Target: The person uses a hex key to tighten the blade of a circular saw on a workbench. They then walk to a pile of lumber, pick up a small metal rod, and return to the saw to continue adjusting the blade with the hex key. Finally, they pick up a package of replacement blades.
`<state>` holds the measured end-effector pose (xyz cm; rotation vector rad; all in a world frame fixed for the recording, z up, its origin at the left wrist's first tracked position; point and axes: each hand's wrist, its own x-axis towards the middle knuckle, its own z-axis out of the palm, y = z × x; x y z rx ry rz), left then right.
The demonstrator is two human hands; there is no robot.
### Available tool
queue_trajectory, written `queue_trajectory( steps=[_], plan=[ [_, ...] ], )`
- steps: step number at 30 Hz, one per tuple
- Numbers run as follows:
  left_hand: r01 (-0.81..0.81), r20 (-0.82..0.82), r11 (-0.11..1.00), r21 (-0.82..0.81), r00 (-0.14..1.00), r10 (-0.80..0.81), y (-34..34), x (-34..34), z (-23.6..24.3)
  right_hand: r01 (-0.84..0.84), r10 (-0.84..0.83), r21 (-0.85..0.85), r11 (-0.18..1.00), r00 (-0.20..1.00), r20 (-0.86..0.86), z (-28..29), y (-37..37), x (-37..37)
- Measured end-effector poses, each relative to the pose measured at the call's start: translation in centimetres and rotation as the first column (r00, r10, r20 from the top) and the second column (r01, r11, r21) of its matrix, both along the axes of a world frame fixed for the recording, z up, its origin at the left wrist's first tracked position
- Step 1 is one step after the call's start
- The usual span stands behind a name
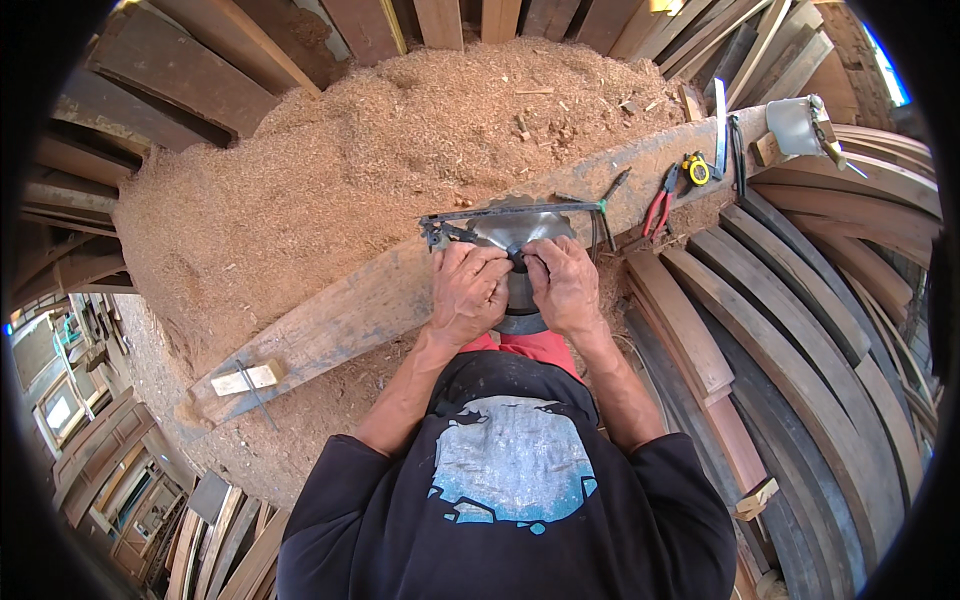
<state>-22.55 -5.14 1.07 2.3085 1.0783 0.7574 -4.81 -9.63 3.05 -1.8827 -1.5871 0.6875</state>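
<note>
My left hand (470, 285) and my right hand (562, 280) are closed at the middle of a round metal saw blade (490, 225). My right fingertips grip a dark hub (515, 255); what my left fingers hold is hidden. A dark metal bar (530, 208) crosses above the blade. It lies over a long weathered plank (330, 300). Along the plank to the right are red-handled pliers (661, 205), a yellow tape measure (698, 170), a metal square (720, 120) and a long black tool (738, 160).
Sawdust (290, 220) is heaped behind the plank. Stacked boards (200, 80) line the back, and curved timbers (790, 350) crowd the right. A pale wooden block (245, 378) lies on the plank's left end, a grey container (795, 125) at its right end.
</note>
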Motion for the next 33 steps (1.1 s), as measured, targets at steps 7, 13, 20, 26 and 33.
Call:
queue_trajectory(
  steps=[7,13,20,26,33],
  plan=[
    [-0.001,0.008,1.0,-0.007,1.0,0.001,0.1,0.0,0.3,0.03,-0.028,0.04,0.999,0.998,-0.052,0.1,-0.2,0.0],
    [-0.003,0.007,1.0,-0.002,1.0,0.003,0.0,0.0,0.1,-0.042,0.041,0.022,0.999,0.999,0.034,0.2,-0.3,0.1],
    [0.007,0.003,1.0,0.008,1.0,-0.007,0.0,0.0,0.2,-0.041,0.041,0.024,0.999,0.999,-0.019,-0.3,-0.2,0.4],
    [0.095,0.029,0.994,0.045,0.995,-0.097,0.9,-0.3,0.1,0.131,-0.132,-0.026,0.991,0.99,-0.055,0.4,-1.3,0.2],
    [0.352,0.069,0.932,0.084,0.931,-0.358,4.9,-1.1,-0.5,0.243,-0.246,-0.04,0.969,0.959,-0.141,-0.1,-4.2,-1.7]
  ],
)
